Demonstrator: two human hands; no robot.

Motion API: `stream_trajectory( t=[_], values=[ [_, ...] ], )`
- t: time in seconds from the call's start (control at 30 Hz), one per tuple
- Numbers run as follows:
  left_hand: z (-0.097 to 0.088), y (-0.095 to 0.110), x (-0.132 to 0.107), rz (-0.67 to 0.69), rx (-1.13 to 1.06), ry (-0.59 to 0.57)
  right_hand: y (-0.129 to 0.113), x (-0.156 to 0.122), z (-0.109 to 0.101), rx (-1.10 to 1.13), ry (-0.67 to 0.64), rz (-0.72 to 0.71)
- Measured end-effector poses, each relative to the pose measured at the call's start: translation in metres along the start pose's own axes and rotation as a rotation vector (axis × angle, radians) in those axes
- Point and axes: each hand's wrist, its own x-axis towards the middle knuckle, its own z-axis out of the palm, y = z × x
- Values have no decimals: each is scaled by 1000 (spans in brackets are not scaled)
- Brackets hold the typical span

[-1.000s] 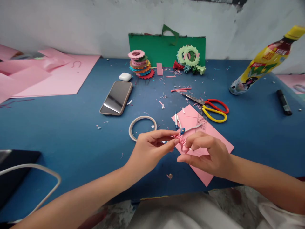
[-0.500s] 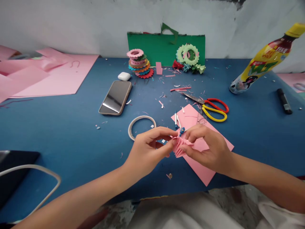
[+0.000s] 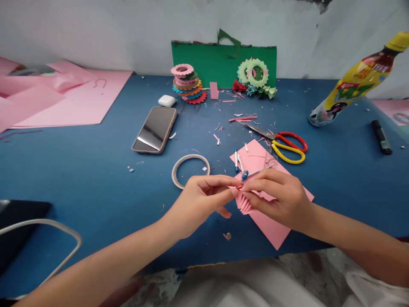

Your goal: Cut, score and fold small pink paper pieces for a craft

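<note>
A small pleated piece of pink paper (image 3: 245, 204) is pinched between both hands near the table's front. My left hand (image 3: 204, 198) grips its left edge with thumb and forefinger. On the other side my right hand (image 3: 279, 196) presses its fingertips together at the paper's upper edge, partly hiding it. Beneath them lies a pink sheet (image 3: 271, 228), set at an angle on the blue table. A drawing compass (image 3: 245, 175) with a blue head rests on that sheet, just beyond the fingertips. Left of the hands is a roll of tape (image 3: 175, 172).
Scissors (image 3: 289, 147) with red and yellow handles lie behind the sheet. A phone (image 3: 155, 130), an earbud case (image 3: 166, 101) and stacked paper rings (image 3: 187, 85) are farther back. At right stand a bottle (image 3: 354, 85) and a lying marker (image 3: 381, 137). Paper scraps are scattered about.
My right hand's fingers have moved left and closed together at the paper's top edge, near my left fingertips. The pleated paper has turned slightly, its folds now pointing down toward me.
</note>
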Motion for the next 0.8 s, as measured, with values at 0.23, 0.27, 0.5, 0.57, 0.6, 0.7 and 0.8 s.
stream_trajectory(
  t=[0.23, 0.27, 0.5, 0.57, 0.6, 0.7, 0.8],
  values=[
    [-1, -1, 1, -9, -8, 4, 2, -1, -1, -121, -33, -71],
    [0, -1, 1, -8, -4, 7, 2, -1, -1, -139, -37, -81],
    [0, -1, 1, 3, -9, 14, 1, 0, -6, -307, -41, -197],
    [0, -1, 1, 5, -16, 22, -1, 0, -7, -368, -36, -244],
    [0, -1, 1, 4, -24, 25, -2, 0, -7, -392, -37, -262],
    [-1, -1, 1, 2, -37, 38, -4, -1, -6, -395, -44, -256],
    [-2, -1, 1, 6, -31, 59, -5, -2, -4, -315, -57, -162]
  ],
)
